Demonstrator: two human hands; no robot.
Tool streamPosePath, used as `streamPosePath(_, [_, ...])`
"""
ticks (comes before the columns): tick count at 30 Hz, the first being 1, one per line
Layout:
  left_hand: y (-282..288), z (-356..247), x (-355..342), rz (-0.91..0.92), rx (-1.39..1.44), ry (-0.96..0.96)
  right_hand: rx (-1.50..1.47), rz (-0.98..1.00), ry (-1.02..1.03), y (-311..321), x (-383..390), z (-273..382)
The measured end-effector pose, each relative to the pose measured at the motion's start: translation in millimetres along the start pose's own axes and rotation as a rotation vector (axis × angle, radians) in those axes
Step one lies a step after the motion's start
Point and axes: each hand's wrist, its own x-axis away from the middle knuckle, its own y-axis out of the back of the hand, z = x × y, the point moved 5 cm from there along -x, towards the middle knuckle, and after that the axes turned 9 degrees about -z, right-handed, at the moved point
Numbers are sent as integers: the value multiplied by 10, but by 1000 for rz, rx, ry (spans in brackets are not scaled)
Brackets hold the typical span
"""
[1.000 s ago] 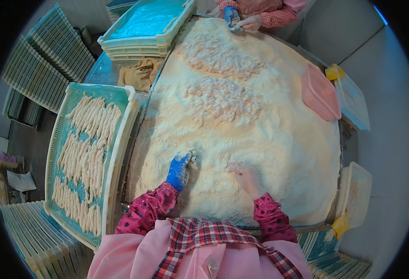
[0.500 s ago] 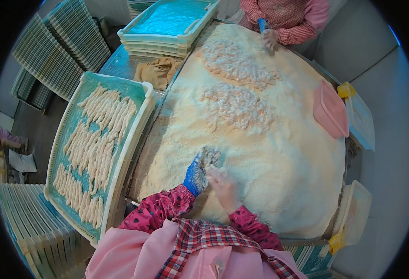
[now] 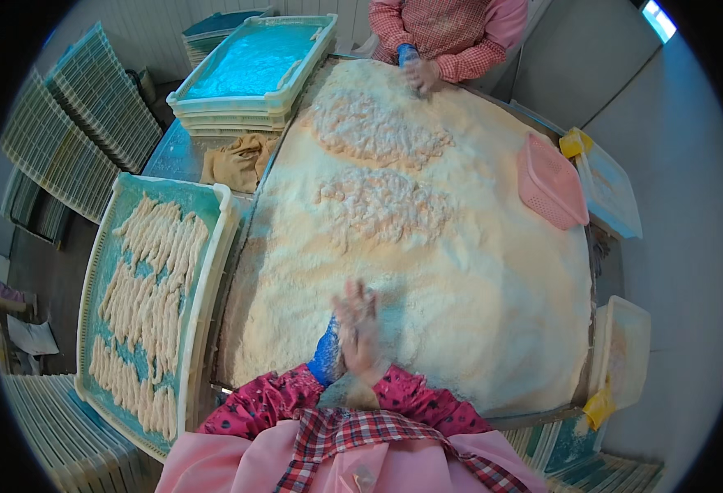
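Nearest me, my two hands meet palm to palm just above the near edge of the breadcrumb heap [image 3: 427, 246]: the right hand [image 3: 360, 329], bare and dusted with crumbs, lies flat over the left hand [image 3: 327, 355], which wears a blue glove. They seem to be pressing something between them, probably one strip being coated, but it is hidden and I cannot tell what they grasp. I judge this the pressing step of breading; the next move would call for parting the palms gently and carrying the piece left without shaking off its coat. Just to my left sits the teal tray [image 3: 213, 271], its bed lined with rows of pale, crumbed strips [image 3: 143, 304], long and slightly curved, touching side by side. Farther out, two clusters of strips lie on the heap, half buried. A pink basket [image 3: 550, 181] rests on the right slope. Beyond, stacked empty trays [image 3: 246, 74] stand, and another person's hands [image 3: 420, 74] work the far edge.
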Motion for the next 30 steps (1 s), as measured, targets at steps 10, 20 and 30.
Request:
streamPosePath(10, [650, -651, -251, -454, -161, 744, 567, -103, -225, 610, -828, -1726])
streamPosePath(20, [1400, -3966, -1829, -642, -649, -315, 546, 18, -172, 639, -922, -2217])
streamPosePath(30, [3082, -5193, -2143, -671, -1586, -86, 517, 50, -164, 661, -996, -2283])
